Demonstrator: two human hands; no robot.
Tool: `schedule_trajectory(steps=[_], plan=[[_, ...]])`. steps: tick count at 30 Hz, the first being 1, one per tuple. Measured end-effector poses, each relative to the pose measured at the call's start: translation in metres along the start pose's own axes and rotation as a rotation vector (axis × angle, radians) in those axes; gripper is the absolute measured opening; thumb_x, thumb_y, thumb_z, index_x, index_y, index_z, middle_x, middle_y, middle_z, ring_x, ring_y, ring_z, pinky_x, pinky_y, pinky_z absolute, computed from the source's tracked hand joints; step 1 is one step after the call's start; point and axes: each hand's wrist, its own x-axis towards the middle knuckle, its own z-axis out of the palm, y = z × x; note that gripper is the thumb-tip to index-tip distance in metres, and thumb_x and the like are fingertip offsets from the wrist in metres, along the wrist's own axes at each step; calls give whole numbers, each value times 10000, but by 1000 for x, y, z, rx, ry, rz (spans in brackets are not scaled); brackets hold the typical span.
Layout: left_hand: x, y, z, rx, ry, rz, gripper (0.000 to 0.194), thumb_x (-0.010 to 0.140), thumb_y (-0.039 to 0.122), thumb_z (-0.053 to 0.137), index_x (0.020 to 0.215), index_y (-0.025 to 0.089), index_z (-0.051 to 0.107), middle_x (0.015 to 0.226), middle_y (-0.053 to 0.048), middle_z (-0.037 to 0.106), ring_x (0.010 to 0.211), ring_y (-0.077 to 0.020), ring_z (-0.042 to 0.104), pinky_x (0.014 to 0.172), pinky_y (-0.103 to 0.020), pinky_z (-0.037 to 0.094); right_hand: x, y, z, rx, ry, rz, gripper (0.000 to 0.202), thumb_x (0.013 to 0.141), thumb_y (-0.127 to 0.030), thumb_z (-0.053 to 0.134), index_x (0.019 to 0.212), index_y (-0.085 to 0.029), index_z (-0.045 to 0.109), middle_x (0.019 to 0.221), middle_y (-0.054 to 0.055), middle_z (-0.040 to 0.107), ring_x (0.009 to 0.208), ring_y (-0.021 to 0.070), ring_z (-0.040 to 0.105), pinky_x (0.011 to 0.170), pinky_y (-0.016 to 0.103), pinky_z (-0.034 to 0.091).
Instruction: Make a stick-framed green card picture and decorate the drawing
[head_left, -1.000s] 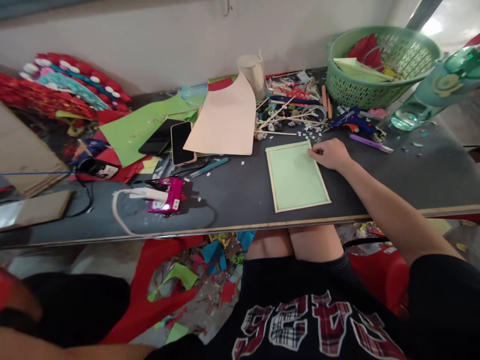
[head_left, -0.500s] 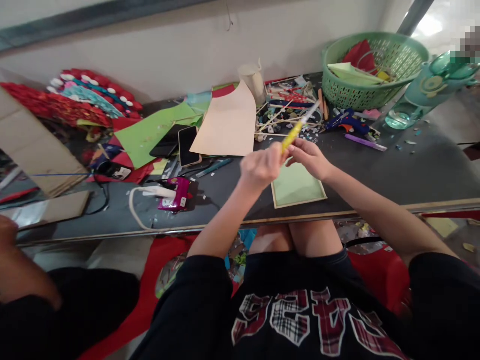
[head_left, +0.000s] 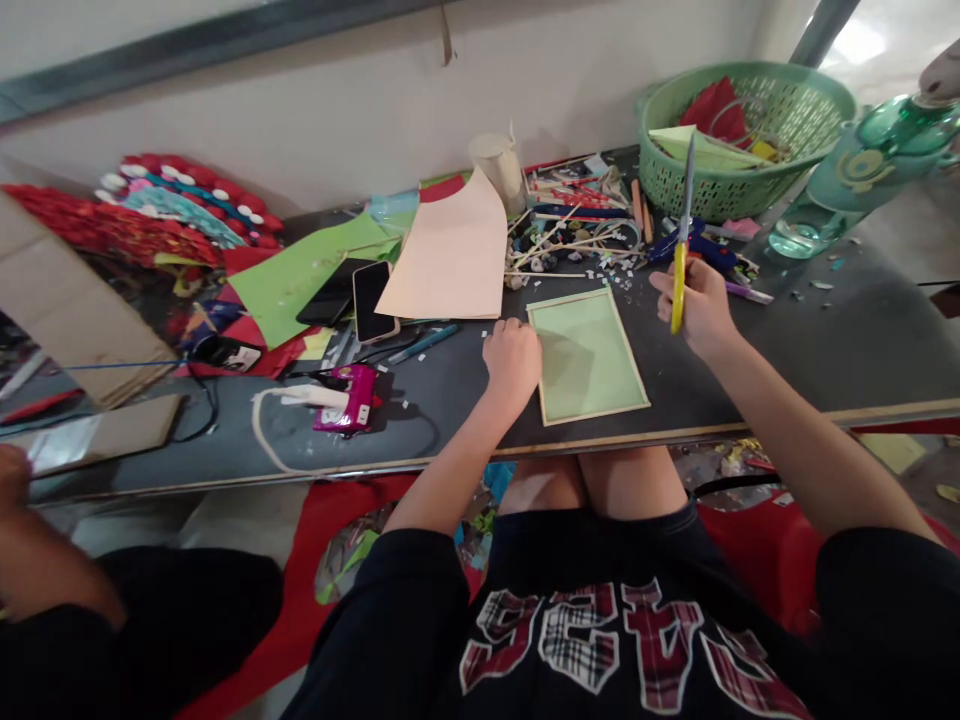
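Observation:
My right hand (head_left: pixel 701 305) is raised over the table, closed around the yellow handles of a pair of scissors (head_left: pixel 684 225) whose blades point up and away. On the tabletop, my left hand (head_left: pixel 514 362) rests with curled fingers against the left edge of a light green rectangular panel (head_left: pixel 592 355). Thin pale strips border this panel, which lies flat near the front edge. What the left fingers may hold is hidden beneath them.
Behind lie a cream sheet (head_left: pixel 454 250), a phone (head_left: pixel 373 305) and a heap of sticks and scraps (head_left: pixel 570 235). A green basket (head_left: pixel 664 180) and a bottle (head_left: pixel 817 205) stand back right. Left are a magenta power socket (head_left: pixel 349 400) and another person's arm (head_left: pixel 45 550).
My hands have parted. The right hand has swung right with the scissors, now upright; my left hand has come down to the panel's left edge, uncovering the panel.

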Motion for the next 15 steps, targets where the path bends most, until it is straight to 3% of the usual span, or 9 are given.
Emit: schedule_trajectory(steps=[2,5,10,15], plan=[[5,-1,-3,-25,-24,-48,168,961,140,570,995,114,733,1116,-242,739,1141,-404,710,882,-490,618,-11,-5,0,101,-17,90,686,651,-708,863,822,-281,355,642,-79,346,480,105,387,442,285,331],[19,-8,-6,-112,0,-104,185,970,140,562,1113,116,676,1066,-230,766,1048,-388,756,892,-487,606,-25,-10,4,151,-105,184,740,565,-798,892,791,-260,436,668,-55,472,491,83,408,400,252,319],[50,-32,-15,-402,32,42,228,989,107,514,1196,170,587,1029,-127,791,1005,-266,764,921,-378,585,-27,-9,10,119,-92,163,805,436,-866,897,803,-242,546,785,9,635,643,141,610,481,273,498],[65,-48,-31,-559,156,193,208,998,171,527,1185,213,608,1008,-64,793,931,-193,746,893,-314,578,-26,-8,20,215,-174,129,719,493,-710,980,790,-248,516,721,-16,604,655,174,673,556,319,578]])
